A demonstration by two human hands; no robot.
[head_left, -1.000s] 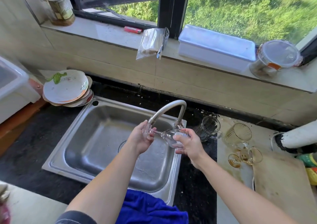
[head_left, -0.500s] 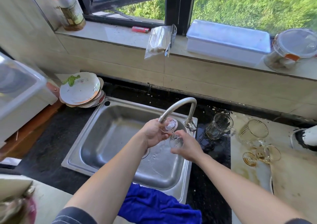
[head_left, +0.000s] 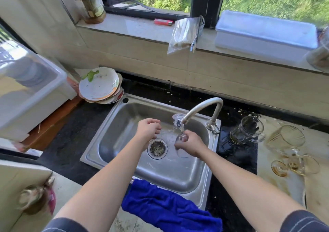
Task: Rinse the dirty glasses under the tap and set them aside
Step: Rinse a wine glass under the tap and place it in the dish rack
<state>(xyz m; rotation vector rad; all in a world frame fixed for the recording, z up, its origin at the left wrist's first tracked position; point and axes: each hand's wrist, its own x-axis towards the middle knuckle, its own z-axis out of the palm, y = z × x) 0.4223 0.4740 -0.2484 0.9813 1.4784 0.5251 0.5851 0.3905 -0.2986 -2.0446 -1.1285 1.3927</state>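
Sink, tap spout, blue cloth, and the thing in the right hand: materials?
Sink: looks like stainless steel, brushed, with soft grey reflections. Tap spout: metal, probably the same, satin sheen. Glass in the right hand: clear glass, likely; the steel shows through it, though clear plastic can't be excluded. Blue cloth: plush fabric, maybe microfibre, matte and rumpled.

The left hand [head_left: 148, 129] and right hand [head_left: 191, 145] are bare, like both forearms. Short dark blue-grey sleeves with thin pale stripes show: left sleeve [head_left: 65, 225] left of the blue cloth [head_left: 169, 212], right sleeve [head_left: 302, 222] right of it.
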